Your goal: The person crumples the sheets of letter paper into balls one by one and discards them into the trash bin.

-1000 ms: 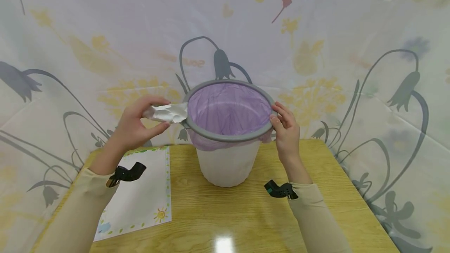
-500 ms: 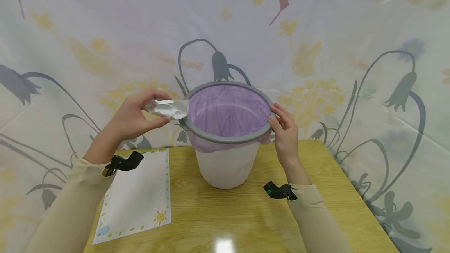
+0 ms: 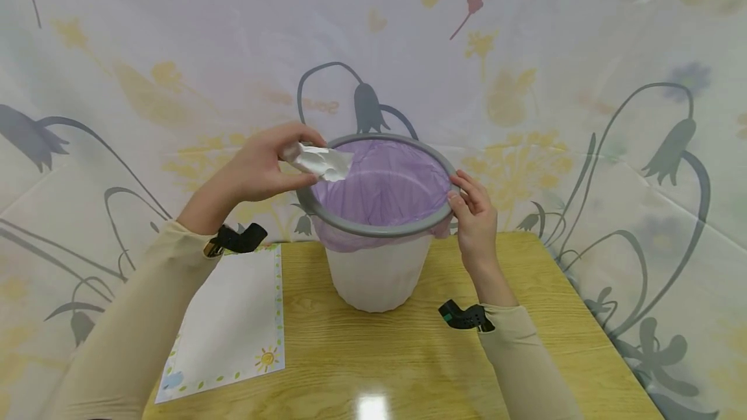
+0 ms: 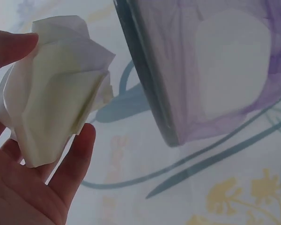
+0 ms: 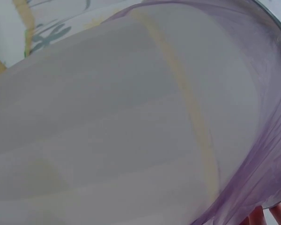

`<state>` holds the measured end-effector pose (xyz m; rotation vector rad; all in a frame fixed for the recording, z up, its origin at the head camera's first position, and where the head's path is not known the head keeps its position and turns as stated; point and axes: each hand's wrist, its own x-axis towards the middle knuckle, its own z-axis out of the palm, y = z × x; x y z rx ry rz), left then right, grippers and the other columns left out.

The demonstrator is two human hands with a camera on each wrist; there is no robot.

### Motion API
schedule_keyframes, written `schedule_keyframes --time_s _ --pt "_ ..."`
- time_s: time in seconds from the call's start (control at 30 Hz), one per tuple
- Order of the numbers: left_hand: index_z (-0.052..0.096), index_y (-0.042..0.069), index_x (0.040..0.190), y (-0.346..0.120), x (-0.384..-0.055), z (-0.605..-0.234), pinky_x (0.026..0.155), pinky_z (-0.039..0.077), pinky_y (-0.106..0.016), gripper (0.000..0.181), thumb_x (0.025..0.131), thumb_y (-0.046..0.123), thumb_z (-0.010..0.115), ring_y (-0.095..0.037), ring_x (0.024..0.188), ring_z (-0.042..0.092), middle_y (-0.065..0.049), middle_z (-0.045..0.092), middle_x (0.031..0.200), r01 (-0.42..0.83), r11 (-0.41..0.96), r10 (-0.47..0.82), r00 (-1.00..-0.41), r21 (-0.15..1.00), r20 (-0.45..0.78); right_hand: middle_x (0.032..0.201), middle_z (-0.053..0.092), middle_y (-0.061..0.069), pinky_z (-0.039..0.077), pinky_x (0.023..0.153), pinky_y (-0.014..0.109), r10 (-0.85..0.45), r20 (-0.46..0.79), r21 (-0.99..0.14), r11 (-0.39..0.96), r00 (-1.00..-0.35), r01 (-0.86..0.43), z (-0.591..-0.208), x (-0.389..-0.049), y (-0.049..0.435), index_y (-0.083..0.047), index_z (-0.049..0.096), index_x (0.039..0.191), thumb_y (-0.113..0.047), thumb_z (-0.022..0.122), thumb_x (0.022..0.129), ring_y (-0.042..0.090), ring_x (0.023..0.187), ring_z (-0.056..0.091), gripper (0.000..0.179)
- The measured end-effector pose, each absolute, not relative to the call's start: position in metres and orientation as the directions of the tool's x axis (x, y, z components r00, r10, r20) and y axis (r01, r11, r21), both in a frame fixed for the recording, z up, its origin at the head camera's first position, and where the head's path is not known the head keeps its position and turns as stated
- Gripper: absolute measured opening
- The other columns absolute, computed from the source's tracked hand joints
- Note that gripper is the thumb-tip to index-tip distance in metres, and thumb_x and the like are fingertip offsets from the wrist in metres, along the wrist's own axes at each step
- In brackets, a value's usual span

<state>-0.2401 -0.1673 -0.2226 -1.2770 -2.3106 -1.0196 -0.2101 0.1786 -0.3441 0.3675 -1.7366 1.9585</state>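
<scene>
A crumpled sheet of white paper is held between the thumb and fingers of my left hand. In the head view it overlaps the left part of the bin's opening. The left wrist view has the creased paper in the grasp, apart from the grey rim beside it. The white trash bin stands upright, lined with a purple bag folded over its grey rim. At the rim's right side, my right hand grips it with thumb and fingers. Only fingertips show in the right wrist view.
On the wooden table, a white sheet with a leafy border and a sun drawing lies left of the bin. A flower-printed curtain hangs behind and around the table.
My left hand has carried the crumpled paper right and upward, from beside the rim's left edge to over the opening in the head view. My right hand stays on the rim.
</scene>
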Motion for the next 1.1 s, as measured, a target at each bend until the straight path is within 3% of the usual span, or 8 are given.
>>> schedule_keyframes --time_s 0.2,0.37,0.47,0.8,1.0,1.1 --pt "0.065 0.011 0.120 -0.148 -0.253 -0.208 0.082 0.045 -0.042 0.040 0.083 0.018 0.079 -0.023 0.099 0.053 -0.007 0.063 0.120 0.744 0.468 0.640 -0.657 0.476 0.398 0.149 0.041 0.016 0.050 0.087 0.020 0.184 0.513 -0.841 -0.083 -0.838 -0.534 -0.344 -0.211 0.178 0.011 0.056 0.132 -0.008 0.058 0.100 0.024 0.113 0.052 0.038" --pt "0.065 0.014 0.122 -0.131 -0.266 -0.199 0.097 0.041 -0.044 0.043 0.083 0.023 0.081 -0.023 0.118 0.051 -0.004 0.060 0.130 0.685 0.523 0.646 -0.707 0.507 0.288 0.148 0.044 0.011 0.049 0.088 0.021 0.180 0.518 -0.841 -0.076 -0.836 -0.536 -0.344 -0.210 0.179 0.010 0.056 0.133 -0.009 0.058 0.100 0.025 0.115 0.051 0.038" --pt "0.064 0.016 0.124 -0.120 -0.273 -0.193 0.104 0.039 -0.045 0.045 0.083 0.026 0.081 -0.022 0.127 0.047 -0.003 0.057 0.134 0.677 0.542 0.669 -0.706 0.499 0.231 0.147 0.045 0.006 0.049 0.089 0.021 0.180 0.515 -0.842 -0.078 -0.838 -0.534 -0.344 -0.210 0.179 0.010 0.056 0.133 -0.008 0.058 0.100 0.024 0.116 0.051 0.038" --pt "0.063 0.018 0.128 -0.092 -0.291 -0.189 0.112 0.033 -0.043 0.051 0.081 0.026 0.083 -0.028 0.138 0.038 0.002 0.054 0.138 0.647 0.543 0.708 -0.695 0.536 0.122 0.150 0.041 0.015 0.049 0.089 0.021 0.175 0.515 -0.840 -0.089 -0.839 -0.534 -0.346 -0.211 0.178 0.011 0.055 0.133 -0.009 0.058 0.100 0.023 0.115 0.051 0.039" --pt "0.066 0.016 0.128 -0.085 -0.297 -0.198 0.113 0.033 -0.039 0.049 0.082 0.021 0.082 -0.022 0.137 0.041 0.002 0.058 0.135 0.648 0.551 0.727 -0.682 0.526 0.079 0.150 0.041 0.016 0.049 0.088 0.021 0.177 0.519 -0.838 -0.087 -0.836 -0.539 -0.347 -0.211 0.177 0.011 0.056 0.133 -0.008 0.058 0.100 0.023 0.114 0.052 0.038" --pt "0.063 0.013 0.131 -0.083 -0.296 -0.200 0.109 0.038 -0.038 0.050 0.084 0.016 0.080 -0.025 0.133 0.047 -0.001 0.060 0.133 0.617 0.550 0.735 -0.678 0.563 0.026 0.149 0.041 0.016 0.050 0.087 0.021 0.178 0.521 -0.836 -0.091 -0.835 -0.541 -0.346 -0.211 0.177 0.011 0.056 0.133 -0.008 0.058 0.099 0.025 0.114 0.052 0.039"
